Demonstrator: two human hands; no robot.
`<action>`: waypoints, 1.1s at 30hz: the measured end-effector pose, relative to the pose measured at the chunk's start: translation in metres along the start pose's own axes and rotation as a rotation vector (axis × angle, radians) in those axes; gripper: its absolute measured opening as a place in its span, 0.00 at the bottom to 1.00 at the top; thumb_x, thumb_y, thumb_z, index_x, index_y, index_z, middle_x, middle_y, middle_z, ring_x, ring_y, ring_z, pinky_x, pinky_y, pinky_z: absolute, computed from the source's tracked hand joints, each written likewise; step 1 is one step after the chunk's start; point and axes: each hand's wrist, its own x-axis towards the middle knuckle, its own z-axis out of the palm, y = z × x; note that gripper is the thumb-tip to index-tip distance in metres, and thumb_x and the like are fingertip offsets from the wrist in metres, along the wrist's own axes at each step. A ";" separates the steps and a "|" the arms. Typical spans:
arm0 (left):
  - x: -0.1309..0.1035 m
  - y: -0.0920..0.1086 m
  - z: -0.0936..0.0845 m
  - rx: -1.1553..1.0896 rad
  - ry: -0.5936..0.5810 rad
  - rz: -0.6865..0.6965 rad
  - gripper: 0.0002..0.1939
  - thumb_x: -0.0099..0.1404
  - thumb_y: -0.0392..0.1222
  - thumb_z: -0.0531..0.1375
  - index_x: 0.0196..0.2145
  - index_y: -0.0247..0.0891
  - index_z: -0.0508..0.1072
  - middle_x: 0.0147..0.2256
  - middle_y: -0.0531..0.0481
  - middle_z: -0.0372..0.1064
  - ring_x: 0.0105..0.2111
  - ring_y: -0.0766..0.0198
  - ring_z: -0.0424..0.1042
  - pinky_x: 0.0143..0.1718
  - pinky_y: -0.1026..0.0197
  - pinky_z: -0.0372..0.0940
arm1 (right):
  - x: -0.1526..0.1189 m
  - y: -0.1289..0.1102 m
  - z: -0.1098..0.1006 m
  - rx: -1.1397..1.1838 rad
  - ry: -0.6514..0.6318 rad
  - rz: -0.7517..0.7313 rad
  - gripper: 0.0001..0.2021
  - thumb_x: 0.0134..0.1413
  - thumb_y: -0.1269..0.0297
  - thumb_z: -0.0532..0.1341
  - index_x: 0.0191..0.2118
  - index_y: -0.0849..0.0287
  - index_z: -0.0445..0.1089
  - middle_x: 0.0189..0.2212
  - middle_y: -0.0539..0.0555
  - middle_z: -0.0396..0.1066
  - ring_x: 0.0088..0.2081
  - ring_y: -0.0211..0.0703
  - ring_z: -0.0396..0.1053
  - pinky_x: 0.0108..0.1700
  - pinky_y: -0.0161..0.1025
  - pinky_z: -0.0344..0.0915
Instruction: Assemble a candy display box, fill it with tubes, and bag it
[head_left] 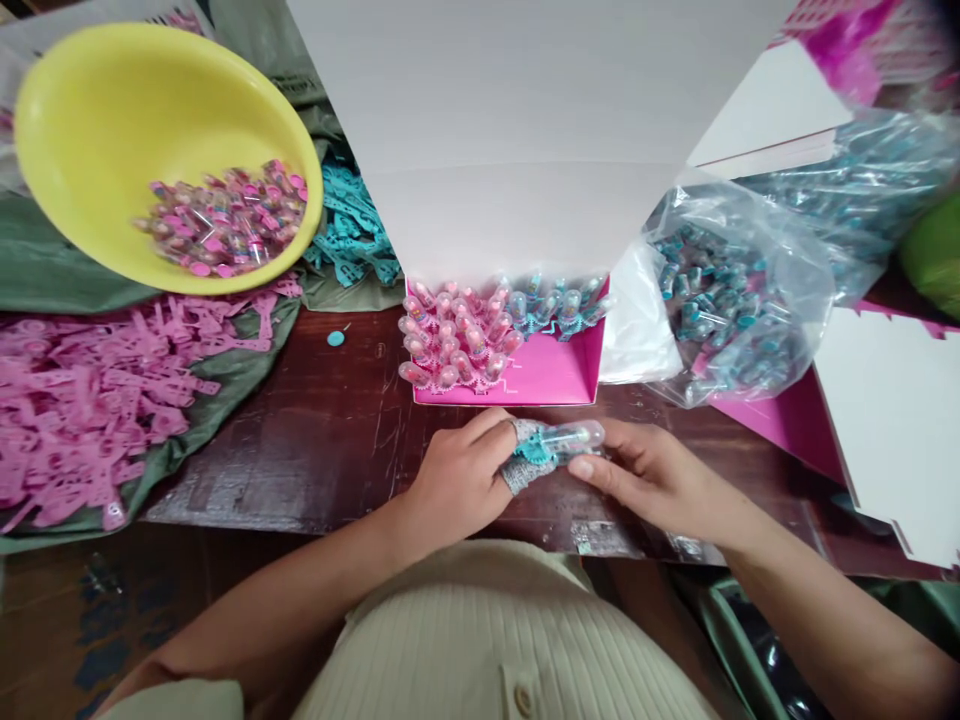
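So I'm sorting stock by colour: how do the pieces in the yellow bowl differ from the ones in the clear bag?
The bowl pieces are pink; the bag pieces are teal. The bowl pieces lie open in a tilted yellow bowl at the left; the bag pieces sit wrapped in crinkled plastic at the right. The bowl pieces can be seen plainly; the bag pieces are blurred by the film. Both are heaps of small clear capsules with coloured parts.

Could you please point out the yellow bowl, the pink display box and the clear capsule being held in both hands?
yellow bowl [97,130]: head view, bare inner wall.
pink display box [551,375]: head view, bare pink floor.
clear capsule [576,436]: head view, middle of its clear body.
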 end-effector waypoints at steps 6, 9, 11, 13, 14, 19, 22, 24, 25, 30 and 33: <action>0.000 -0.006 -0.007 0.063 0.061 0.015 0.08 0.72 0.43 0.59 0.39 0.37 0.76 0.35 0.47 0.72 0.34 0.63 0.72 0.34 0.64 0.65 | 0.002 -0.001 -0.007 -0.118 0.079 -0.047 0.08 0.68 0.57 0.60 0.43 0.56 0.70 0.32 0.50 0.73 0.32 0.38 0.70 0.34 0.34 0.65; 0.000 -0.003 -0.007 0.006 0.061 -0.016 0.08 0.71 0.44 0.59 0.41 0.38 0.76 0.36 0.47 0.73 0.36 0.62 0.73 0.37 0.63 0.68 | 0.006 -0.002 -0.008 -0.065 0.042 -0.057 0.10 0.70 0.56 0.58 0.41 0.56 0.72 0.30 0.49 0.73 0.30 0.37 0.69 0.33 0.33 0.65; 0.003 0.001 -0.007 -0.030 0.056 -0.030 0.08 0.71 0.45 0.60 0.40 0.38 0.76 0.37 0.47 0.75 0.38 0.61 0.74 0.40 0.61 0.69 | 0.011 -0.004 -0.007 -0.014 0.068 -0.099 0.14 0.66 0.55 0.62 0.53 0.54 0.70 0.39 0.51 0.76 0.36 0.40 0.73 0.37 0.35 0.69; 0.007 0.004 -0.007 -0.020 0.042 -0.040 0.10 0.71 0.48 0.60 0.42 0.38 0.75 0.38 0.47 0.76 0.39 0.59 0.76 0.41 0.60 0.69 | 0.016 -0.008 -0.009 -0.009 0.105 -0.146 0.24 0.63 0.55 0.66 0.62 0.52 0.64 0.47 0.54 0.76 0.42 0.43 0.75 0.44 0.37 0.71; 0.009 0.005 -0.009 0.006 0.047 -0.039 0.13 0.71 0.50 0.61 0.44 0.38 0.74 0.38 0.47 0.76 0.39 0.58 0.76 0.41 0.59 0.70 | 0.018 -0.010 -0.012 -0.026 0.123 -0.162 0.24 0.62 0.56 0.66 0.61 0.51 0.65 0.48 0.53 0.76 0.43 0.43 0.75 0.45 0.38 0.72; 0.032 -0.008 -0.031 0.308 0.281 0.126 0.30 0.67 0.60 0.62 0.59 0.36 0.69 0.56 0.37 0.72 0.58 0.49 0.70 0.61 0.49 0.63 | 0.037 -0.010 -0.054 -0.370 0.352 -0.144 0.16 0.63 0.51 0.65 0.52 0.50 0.74 0.43 0.51 0.79 0.36 0.44 0.77 0.39 0.41 0.73; 0.052 -0.020 -0.043 0.461 0.194 0.218 0.19 0.74 0.47 0.57 0.58 0.38 0.71 0.64 0.41 0.65 0.66 0.49 0.60 0.67 0.45 0.52 | 0.063 -0.001 -0.072 -0.664 0.327 -0.194 0.15 0.65 0.52 0.62 0.52 0.51 0.75 0.44 0.53 0.80 0.38 0.48 0.77 0.43 0.45 0.72; 0.064 -0.026 -0.046 0.505 0.084 0.223 0.16 0.75 0.40 0.54 0.56 0.40 0.73 0.65 0.45 0.64 0.67 0.48 0.59 0.68 0.40 0.47 | 0.083 0.003 -0.072 -0.771 0.207 -0.214 0.13 0.66 0.56 0.61 0.52 0.52 0.74 0.44 0.54 0.80 0.42 0.51 0.78 0.45 0.45 0.71; 0.068 -0.028 -0.045 0.515 0.048 0.216 0.16 0.75 0.38 0.53 0.56 0.40 0.73 0.65 0.46 0.64 0.67 0.48 0.59 0.68 0.38 0.45 | 0.093 0.002 -0.071 -0.806 0.148 -0.206 0.13 0.66 0.58 0.61 0.52 0.53 0.75 0.43 0.54 0.80 0.43 0.52 0.78 0.45 0.45 0.71; 0.072 -0.030 -0.043 0.514 0.005 0.191 0.17 0.73 0.35 0.53 0.55 0.40 0.74 0.64 0.46 0.65 0.66 0.49 0.61 0.68 0.34 0.43 | 0.109 -0.016 -0.072 -0.887 0.066 -0.135 0.13 0.66 0.56 0.60 0.49 0.54 0.76 0.37 0.54 0.79 0.35 0.50 0.76 0.37 0.42 0.66; 0.070 -0.029 -0.045 0.502 0.020 0.179 0.15 0.72 0.35 0.54 0.53 0.42 0.75 0.64 0.48 0.66 0.66 0.51 0.61 0.68 0.36 0.44 | 0.106 -0.026 -0.077 -0.891 0.044 -0.096 0.14 0.67 0.54 0.58 0.49 0.54 0.75 0.33 0.53 0.78 0.31 0.47 0.74 0.35 0.40 0.64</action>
